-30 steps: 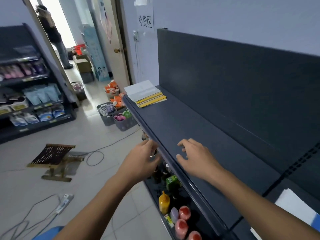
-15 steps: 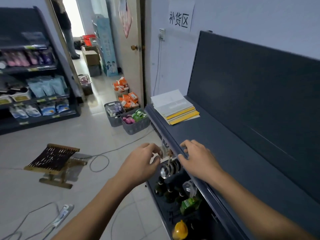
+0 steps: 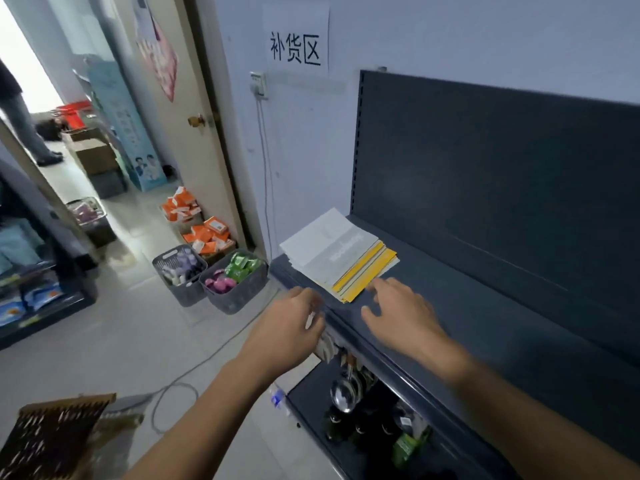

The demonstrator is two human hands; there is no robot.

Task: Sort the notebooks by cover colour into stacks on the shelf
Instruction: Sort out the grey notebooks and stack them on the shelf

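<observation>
The notebooks (image 3: 332, 251) lay in one loosely fanned pile, white covers over yellow, at the very end of the shelf (image 3: 485, 323). Both hands were empty. The right hand (image 3: 401, 313) was spread beside the pile and the left hand (image 3: 291, 327) was loosely curled at the front edge. A one-sided tug could slide the covers off the end.

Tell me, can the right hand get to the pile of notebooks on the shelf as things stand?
Probably yes. The right hand is open over the shelf, just short of the notebooks, with nothing between them.
</observation>
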